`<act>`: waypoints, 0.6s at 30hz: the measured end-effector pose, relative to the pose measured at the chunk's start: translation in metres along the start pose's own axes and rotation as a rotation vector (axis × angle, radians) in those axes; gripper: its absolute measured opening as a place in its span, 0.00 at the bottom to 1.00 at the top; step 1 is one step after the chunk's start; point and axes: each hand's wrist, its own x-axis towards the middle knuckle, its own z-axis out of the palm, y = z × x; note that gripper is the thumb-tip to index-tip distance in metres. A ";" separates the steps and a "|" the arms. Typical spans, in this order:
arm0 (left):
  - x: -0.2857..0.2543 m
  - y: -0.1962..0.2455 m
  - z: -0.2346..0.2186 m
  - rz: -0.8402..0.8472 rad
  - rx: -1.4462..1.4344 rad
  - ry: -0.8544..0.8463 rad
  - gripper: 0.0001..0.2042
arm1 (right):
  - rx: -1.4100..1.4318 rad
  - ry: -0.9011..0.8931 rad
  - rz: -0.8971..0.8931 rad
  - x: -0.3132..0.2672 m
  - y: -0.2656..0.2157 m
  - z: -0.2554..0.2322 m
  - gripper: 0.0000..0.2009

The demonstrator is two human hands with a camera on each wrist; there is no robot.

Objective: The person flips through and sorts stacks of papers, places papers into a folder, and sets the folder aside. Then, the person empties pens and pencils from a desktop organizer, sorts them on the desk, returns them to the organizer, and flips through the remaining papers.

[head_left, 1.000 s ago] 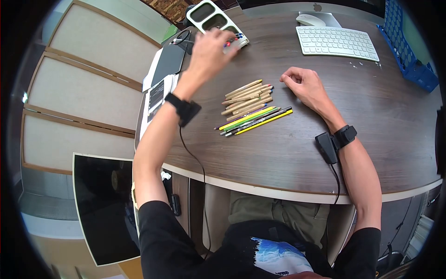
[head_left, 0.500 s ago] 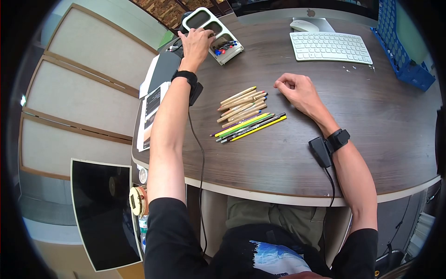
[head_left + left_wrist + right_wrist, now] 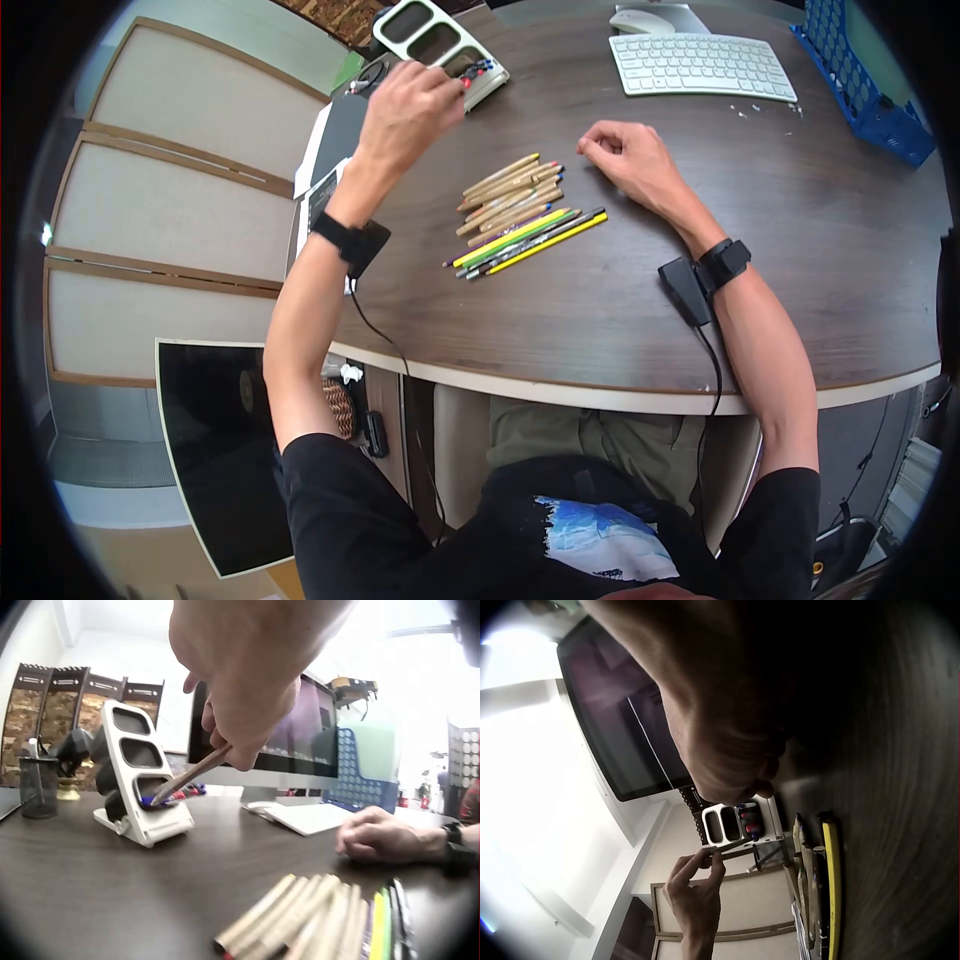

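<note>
My left hand [image 3: 410,112] pinches a slim wooden pencil [image 3: 191,775] between thumb and fingers. The pencil's far end slants down to the lowest compartment of a white three-compartment organizer [image 3: 114,742], overlapping the pens there in the left wrist view. Red- and blue-ended pens [image 3: 474,74] sit in that compartment. On the desk, nearer my body, lies a row of pencils [image 3: 515,195]: several bare-wood ones beside yellow, green and black ones. My right hand [image 3: 632,160] rests on the desk to the right of this row, fingers loosely curled and holding nothing.
A white keyboard [image 3: 703,67] and a mouse [image 3: 642,21] stand at the back, before a monitor [image 3: 318,735]. A blue perforated rack [image 3: 862,90] is at the back right. Papers [image 3: 312,160] lie along the left edge, and a black mesh cup [image 3: 39,787] stands left of the organizer.
My left hand has moved from over the organizer's middle compartment back toward my body, beside the lowest one. The right hand stays in place, and the head view has shifted slightly.
</note>
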 end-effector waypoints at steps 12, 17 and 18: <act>-0.009 0.087 0.002 -0.264 -0.415 -0.491 0.19 | -0.038 -0.003 0.006 0.001 0.002 0.000 0.18; -0.023 0.096 0.001 -0.563 -0.450 -0.687 0.37 | -0.035 -0.008 -0.002 0.001 0.004 0.002 0.18; -0.025 0.098 -0.003 -0.574 -0.475 -0.714 0.42 | -0.033 0.002 -0.016 0.000 0.002 0.002 0.17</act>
